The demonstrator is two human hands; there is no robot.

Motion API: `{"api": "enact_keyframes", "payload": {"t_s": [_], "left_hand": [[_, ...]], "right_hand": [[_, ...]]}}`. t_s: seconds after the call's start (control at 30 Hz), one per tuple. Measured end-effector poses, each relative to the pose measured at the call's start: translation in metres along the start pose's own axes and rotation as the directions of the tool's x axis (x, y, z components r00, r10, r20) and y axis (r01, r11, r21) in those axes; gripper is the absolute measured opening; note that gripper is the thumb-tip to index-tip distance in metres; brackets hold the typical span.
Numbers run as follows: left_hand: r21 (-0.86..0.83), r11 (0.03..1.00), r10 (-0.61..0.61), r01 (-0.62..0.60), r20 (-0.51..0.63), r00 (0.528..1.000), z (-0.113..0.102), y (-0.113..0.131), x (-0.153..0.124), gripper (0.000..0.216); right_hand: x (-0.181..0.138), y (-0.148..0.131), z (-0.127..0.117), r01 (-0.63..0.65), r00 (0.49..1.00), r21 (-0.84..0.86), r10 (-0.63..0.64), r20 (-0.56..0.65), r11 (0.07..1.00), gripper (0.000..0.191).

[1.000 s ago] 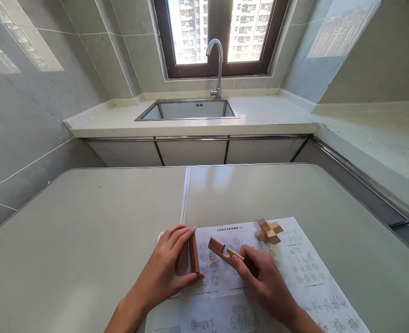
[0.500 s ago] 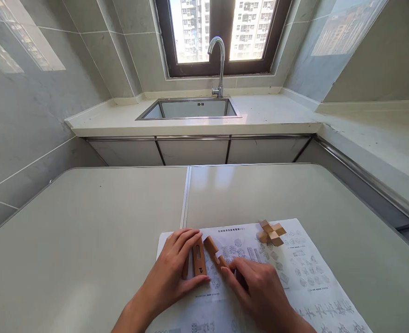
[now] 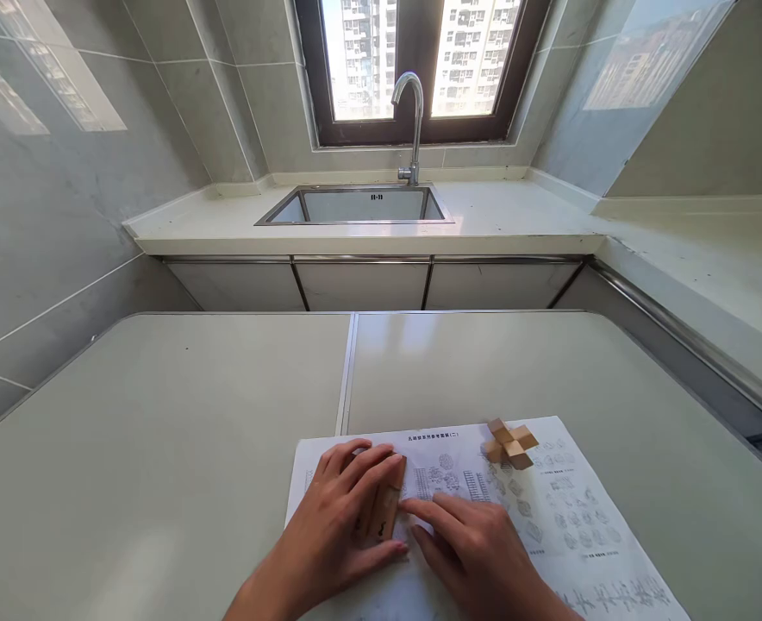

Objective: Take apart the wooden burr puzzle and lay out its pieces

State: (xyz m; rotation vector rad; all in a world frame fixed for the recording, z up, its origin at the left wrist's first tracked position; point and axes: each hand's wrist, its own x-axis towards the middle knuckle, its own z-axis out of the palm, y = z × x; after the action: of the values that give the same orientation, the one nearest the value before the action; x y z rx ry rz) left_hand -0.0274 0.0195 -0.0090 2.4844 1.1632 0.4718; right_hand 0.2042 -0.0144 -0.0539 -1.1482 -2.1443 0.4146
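Note:
My left hand (image 3: 329, 526) curves over a small group of brown wooden puzzle pieces (image 3: 384, 513), its fingers at their far end and its thumb at the near end. The pieces lie side by side on a printed sheet (image 3: 542, 500), and dark marks show on their near ends. Part of the group is hidden under my fingers. My right hand (image 3: 475, 543) has its index finger stretched out to the right side of the pieces, with the thumb apart below it and nothing in its grasp. A lighter wooden cross-shaped puzzle (image 3: 511, 443) rests near the sheet's top right.
The sheet lies on a pale table (image 3: 161, 448) with a seam (image 3: 347, 371) running away from me. Beyond it is a white counter (image 3: 503, 211) with a sink (image 3: 355, 205) and a tall faucet (image 3: 415, 121) under a window. Tiled walls stand at both sides.
The slanted notched piece that my right hand held now sits against the others under my left hand. My right fingers have let go of it, and the index finger is extended.

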Motion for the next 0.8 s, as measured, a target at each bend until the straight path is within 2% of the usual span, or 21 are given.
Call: {"api": "enact_keyframes", "payload": {"t_s": [0.17,0.33,0.5,0.57,0.67,0.8], "left_hand": [[-0.004,0.998,-0.058,0.058,-0.051,0.997,0.001,-0.003,0.0,0.084],[0.023,0.988,-0.146,0.151,-0.143,0.979,0.001,-0.017,-0.003,0.082],[0.044,0.981,-0.175,0.187,-0.203,0.963,0.0,-0.026,-0.005,0.09],[0.065,0.986,-0.135,0.153,-0.225,0.965,-0.003,-0.02,-0.005,0.088],[0.076,0.997,0.016,0.003,-0.243,0.97,-0.004,-0.002,-0.005,0.069],[-0.02,0.985,0.165,-0.172,-0.196,0.967,0.015,0.022,-0.007,0.017]], "right_hand": [[0.001,0.001,0.0,-0.024,0.999,0.054,0.025,-0.024,0.998,0.018],[0.001,0.002,0.0,-0.024,1.0,0.076,0.026,-0.018,0.997,0.019],[-0.001,0.004,0.002,-0.024,1.0,0.071,0.024,0.001,0.997,0.021],[-0.001,0.004,0.003,-0.038,0.999,0.067,0.037,0.006,0.997,0.022],[-0.002,0.005,0.005,-0.045,0.999,0.074,0.044,0.006,0.996,0.022],[-0.002,0.007,0.01,-0.034,0.999,0.107,0.038,-0.032,0.994,0.021]]}}
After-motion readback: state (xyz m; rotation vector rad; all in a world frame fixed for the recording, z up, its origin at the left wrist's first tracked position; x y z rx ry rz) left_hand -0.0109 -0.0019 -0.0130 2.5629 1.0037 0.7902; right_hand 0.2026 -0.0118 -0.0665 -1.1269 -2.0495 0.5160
